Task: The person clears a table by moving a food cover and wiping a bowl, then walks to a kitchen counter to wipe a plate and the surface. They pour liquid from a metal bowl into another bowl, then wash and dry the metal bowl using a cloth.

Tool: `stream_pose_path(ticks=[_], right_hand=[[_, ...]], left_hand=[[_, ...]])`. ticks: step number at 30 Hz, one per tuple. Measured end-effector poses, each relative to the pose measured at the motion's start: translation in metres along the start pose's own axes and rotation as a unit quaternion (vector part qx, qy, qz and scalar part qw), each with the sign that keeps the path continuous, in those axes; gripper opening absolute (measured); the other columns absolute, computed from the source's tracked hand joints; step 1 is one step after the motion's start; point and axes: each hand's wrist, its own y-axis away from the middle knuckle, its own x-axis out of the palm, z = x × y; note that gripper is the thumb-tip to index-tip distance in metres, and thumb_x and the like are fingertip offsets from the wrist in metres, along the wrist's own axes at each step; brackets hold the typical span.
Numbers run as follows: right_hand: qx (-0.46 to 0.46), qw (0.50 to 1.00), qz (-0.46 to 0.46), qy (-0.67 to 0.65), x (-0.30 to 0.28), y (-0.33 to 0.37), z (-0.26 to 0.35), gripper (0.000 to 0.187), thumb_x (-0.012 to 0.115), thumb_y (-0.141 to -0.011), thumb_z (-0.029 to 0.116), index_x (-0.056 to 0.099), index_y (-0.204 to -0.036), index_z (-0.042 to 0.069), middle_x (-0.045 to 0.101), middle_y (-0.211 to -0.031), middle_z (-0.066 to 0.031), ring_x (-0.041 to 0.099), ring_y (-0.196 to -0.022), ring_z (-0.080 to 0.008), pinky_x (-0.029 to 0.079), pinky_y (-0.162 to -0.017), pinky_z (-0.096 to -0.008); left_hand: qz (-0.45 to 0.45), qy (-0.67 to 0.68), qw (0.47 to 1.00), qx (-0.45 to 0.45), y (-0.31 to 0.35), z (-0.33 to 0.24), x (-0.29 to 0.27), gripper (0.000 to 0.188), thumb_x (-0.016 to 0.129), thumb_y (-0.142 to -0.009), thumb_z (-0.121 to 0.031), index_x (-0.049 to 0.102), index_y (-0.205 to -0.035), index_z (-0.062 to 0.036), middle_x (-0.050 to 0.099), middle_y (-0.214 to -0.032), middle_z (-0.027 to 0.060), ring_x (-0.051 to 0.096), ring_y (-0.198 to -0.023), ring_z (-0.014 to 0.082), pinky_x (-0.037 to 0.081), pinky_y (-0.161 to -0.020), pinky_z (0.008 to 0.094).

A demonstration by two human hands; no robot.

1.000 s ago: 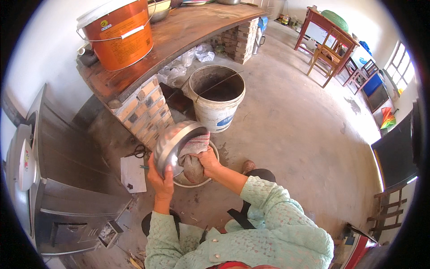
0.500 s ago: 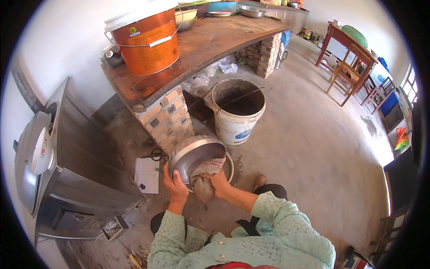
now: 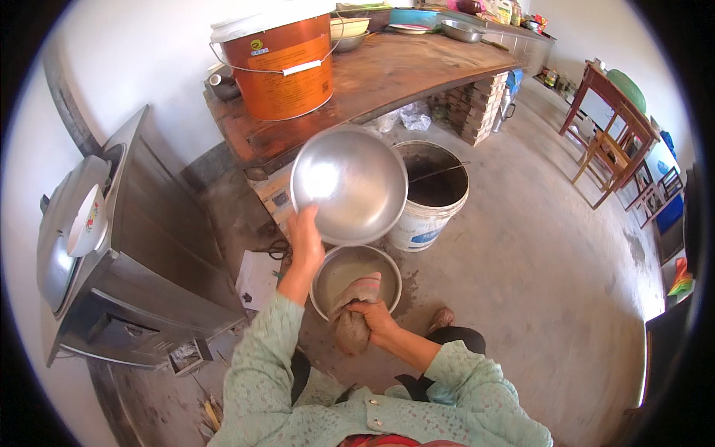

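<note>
A shiny metal basin is tilted up, its inside toward me, with my left hand gripping its lower left rim. Below it on the floor stands a second metal basin with cloudy water in it. My right hand is closed around a wet greyish-brown cloth with a pinkish stripe. The cloth hangs over the near part of the lower basin, apart from the raised one.
Behind the basins stands a dirty white bucket with a stick across it. A wooden counter on brick supports carries an orange pail. At left is a metal stove with a floral bowl. A white sheet lies on the floor.
My left hand has lifted the basin up and away, turning its inside toward me. The cloth has come out of it in my right hand, and the lower basin now shows.
</note>
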Motion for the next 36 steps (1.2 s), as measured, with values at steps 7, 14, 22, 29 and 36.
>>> stream_pose_path(ticks=[7, 14, 22, 29, 36], right_hand=[[0.010, 1.000, -0.009, -0.008, -0.003, 0.002, 0.021, 0.027, 0.060, -0.077, -0.001, 0.054, -0.103, 0.001, 0.059, -0.098, -0.0100, 0.059, -0.090, -0.0237, 0.051, -0.077, -0.0374], [0.033, 0.999, 0.001, -0.026, -0.002, 0.001, 0.019, 0.024, 0.061, -0.077, 0.000, 0.056, -0.100, 0.002, 0.061, -0.095, -0.0093, 0.060, -0.087, -0.0237, 0.051, -0.074, -0.0377], [0.064, 0.998, -0.002, -0.024, -0.018, -0.012, 0.010, 0.022, 0.062, -0.076, 0.001, 0.058, -0.099, 0.002, 0.062, -0.094, -0.0083, 0.061, -0.085, -0.0216, 0.051, -0.074, -0.0357], [0.071, 0.996, -0.037, -0.037, -0.017, -0.010, 0.027, 0.024, 0.061, -0.077, 0.001, 0.058, -0.100, 0.002, 0.062, -0.095, -0.0083, 0.061, -0.087, -0.0215, 0.050, -0.076, -0.0347], [0.057, 0.997, -0.044, -0.019, -0.017, -0.020, 0.027, 0.025, 0.063, -0.076, 0.005, 0.059, -0.101, 0.001, 0.062, -0.096, -0.0082, 0.059, -0.087, -0.0198, 0.049, -0.076, -0.0336]], left_hand=[[0.174, 0.008, 0.980, -0.092, -0.098, -0.058, 0.117, 0.046, 0.045, -0.080, -0.019, 0.041, -0.109, 0.0164, 0.056, -0.091, 0.0313, 0.063, -0.067, 0.0355, 0.056, -0.056, 0.0434], [0.119, 0.068, 0.978, -0.159, -0.187, -0.035, 0.160, 0.043, 0.045, -0.079, -0.016, 0.039, -0.107, 0.0156, 0.053, -0.086, 0.0347, 0.060, -0.068, 0.0446, 0.054, -0.058, 0.0528], [0.097, 0.087, 0.977, -0.166, -0.236, -0.020, 0.180, 0.056, 0.053, -0.078, -0.019, 0.030, -0.123, 0.0050, 0.048, -0.105, 0.0341, 0.058, -0.081, 0.0489, 0.052, -0.069, 0.0566], [0.036, 0.119, 0.987, -0.098, -0.262, -0.012, 0.201, 0.055, 0.061, -0.075, -0.026, 0.040, -0.119, -0.0006, 0.048, -0.109, 0.0290, 0.059, -0.081, 0.0446, 0.055, -0.068, 0.0500], [0.131, 0.139, 0.981, -0.032, -0.241, 0.005, 0.184, 0.073, 0.069, -0.073, -0.031, 0.034, -0.132, -0.0047, 0.024, -0.130, 0.0309, 0.040, -0.113, 0.0446, 0.050, -0.083, 0.0490]])
